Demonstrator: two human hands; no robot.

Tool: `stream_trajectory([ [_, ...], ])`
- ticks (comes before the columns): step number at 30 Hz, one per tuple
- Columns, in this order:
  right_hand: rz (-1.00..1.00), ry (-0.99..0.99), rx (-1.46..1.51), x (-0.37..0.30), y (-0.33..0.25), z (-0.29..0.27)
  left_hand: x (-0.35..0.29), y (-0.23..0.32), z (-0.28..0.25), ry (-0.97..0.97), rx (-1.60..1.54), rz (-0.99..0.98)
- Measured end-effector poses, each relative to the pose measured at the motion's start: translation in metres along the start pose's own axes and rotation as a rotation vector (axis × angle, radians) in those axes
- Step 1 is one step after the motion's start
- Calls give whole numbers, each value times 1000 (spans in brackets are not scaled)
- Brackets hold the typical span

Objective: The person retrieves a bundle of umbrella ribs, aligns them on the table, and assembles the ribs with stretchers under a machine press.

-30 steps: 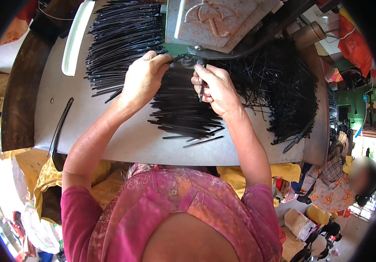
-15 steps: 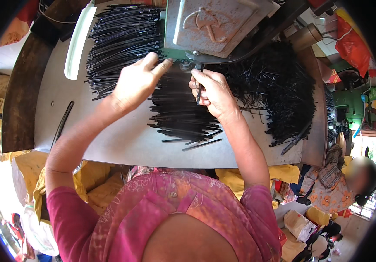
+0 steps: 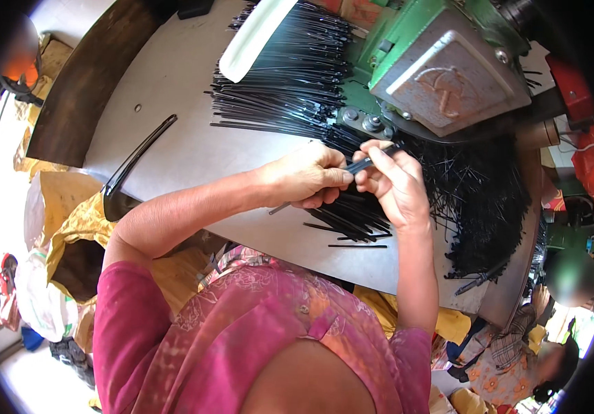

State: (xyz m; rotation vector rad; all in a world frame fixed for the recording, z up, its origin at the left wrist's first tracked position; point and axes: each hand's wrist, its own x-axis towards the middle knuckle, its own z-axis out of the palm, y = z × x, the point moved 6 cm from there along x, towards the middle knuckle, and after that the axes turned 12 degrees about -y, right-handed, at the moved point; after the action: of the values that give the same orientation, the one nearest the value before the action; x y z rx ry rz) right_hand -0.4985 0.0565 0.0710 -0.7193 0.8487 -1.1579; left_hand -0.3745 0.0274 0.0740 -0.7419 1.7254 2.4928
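Between my hands, slanting up to the right, is a thin black rod [image 3: 360,165]; it may be more than one laid together. My left hand [image 3: 310,176] is closed round its lower part, and a thin end sticks out below that hand. With thumb and fingers my right hand [image 3: 397,181] pinches the upper part. Just beyond the hands stands a green machine [image 3: 355,121] with bolts and a grey metal cover [image 3: 452,83] bearing a raised umbrella shape. Below my hands lies a loose pile of similar black rods [image 3: 352,221], partly hidden by them.
A thick row of black rods [image 3: 276,100] lies beyond my left hand, under a white lamp [image 3: 255,41]. Right of my hands is a tangled black heap [image 3: 490,200]. A few rods [image 3: 138,155] lie at the table's left. Another person [image 3: 510,359] sits at the lower right.
My left hand has come down from beside the machine and closed on the rod by my right hand. My right hand has drawn back from the machine. The whole view has turned.
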Motion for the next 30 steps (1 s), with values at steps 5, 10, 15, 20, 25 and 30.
stream_trajectory([
  [5,-30,70,8,-10,1,-17,-6,31,-1,308,830,172],
  [10,-265,422,231,-7,-3,-62,-9,42,47,414,994,746],
  [15,-388,361,355,4,-3,-54,19,6,-10,241,-208,192],
  [20,-431,350,359,3,-11,-51,44,11,-38,309,-487,270],
  [25,-467,344,346,5,-13,-49,56,19,-48,323,-465,311],
  [30,-451,364,343,5,-12,-46,55,22,-50,321,-463,360],
])
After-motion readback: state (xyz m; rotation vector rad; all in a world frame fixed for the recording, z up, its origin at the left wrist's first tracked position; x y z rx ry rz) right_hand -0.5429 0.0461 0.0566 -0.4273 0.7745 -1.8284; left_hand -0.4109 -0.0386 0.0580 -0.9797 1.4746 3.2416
